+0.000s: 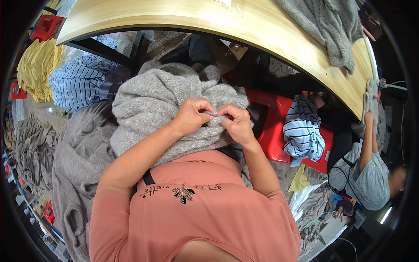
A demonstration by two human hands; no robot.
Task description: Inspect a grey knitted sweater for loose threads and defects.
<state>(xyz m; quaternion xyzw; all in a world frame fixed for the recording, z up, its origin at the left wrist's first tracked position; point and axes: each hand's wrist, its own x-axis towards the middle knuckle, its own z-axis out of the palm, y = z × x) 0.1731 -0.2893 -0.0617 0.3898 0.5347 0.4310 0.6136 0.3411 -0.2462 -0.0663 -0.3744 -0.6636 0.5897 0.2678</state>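
A bulky grey knitted garment (152,98) lies bunched over my lap. My left hand (192,117) is closed, its thumb and forefinger pinching a small fold of the knit. Right beside it my right hand (237,123) pinches the same fold, so the fingertips of both hands almost meet. Whether anything small, such as a thread, sits between the fingertips is too fine to make out. The rest of the garment spreads in soft folds around and beyond both hands.
A wooden table (174,16) curves across the front, with a grey knit (327,30) on its right part. Red stools (273,126) stand at right, bearing a striped blue garment (304,129). Grey knits (85,161) pile at left, near yellow cloth (37,65). Another person (362,174) works at far right.
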